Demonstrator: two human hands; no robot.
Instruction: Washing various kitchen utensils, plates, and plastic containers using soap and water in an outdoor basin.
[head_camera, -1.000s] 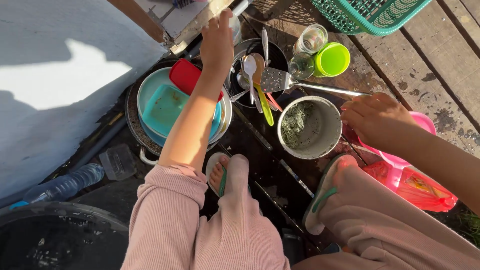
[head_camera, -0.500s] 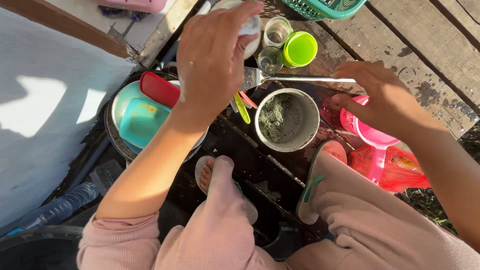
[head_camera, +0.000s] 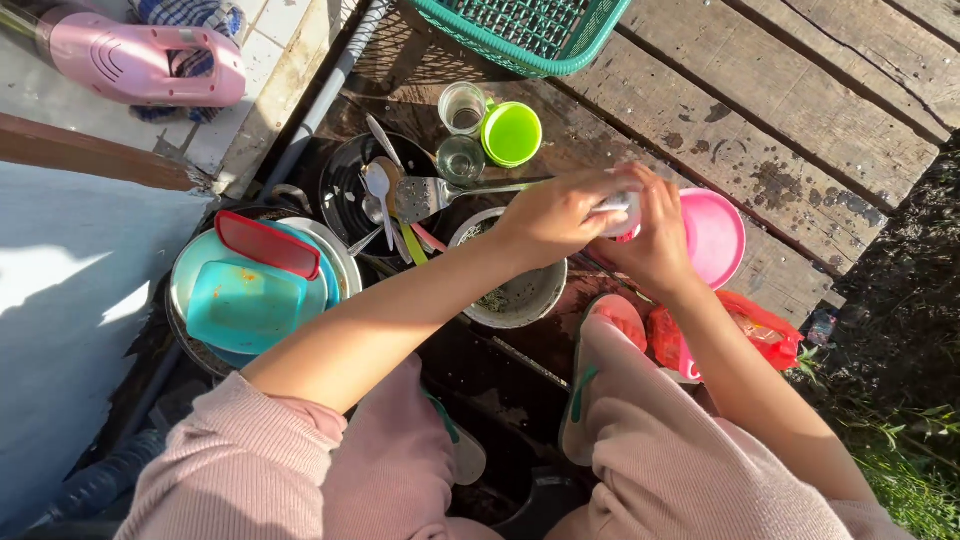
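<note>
My left hand (head_camera: 556, 212) and my right hand (head_camera: 652, 238) meet over the wooden planks, both closed around a small white object (head_camera: 615, 204) that is mostly hidden by the fingers. A pink bowl (head_camera: 716, 236) lies just right of my hands. Below my left forearm sits a metal bowl (head_camera: 520, 296) with greenish residue inside. A metal spatula (head_camera: 428, 194) and several spoons (head_camera: 378, 186) rest in a dark pan (head_camera: 340, 180) to the left.
A teal basin (head_camera: 190, 282) holds a teal box (head_camera: 244, 304) and a red lid (head_camera: 266, 244). Two glasses (head_camera: 462, 106) and a green cup (head_camera: 511, 133) stand behind the pan. A green basket (head_camera: 520, 34) is at the top, a red bag (head_camera: 768, 336) on the right.
My left hand swung from above the pan across to the right and joined my right hand on the small white object. The view shifted, showing the pink item at top left.
</note>
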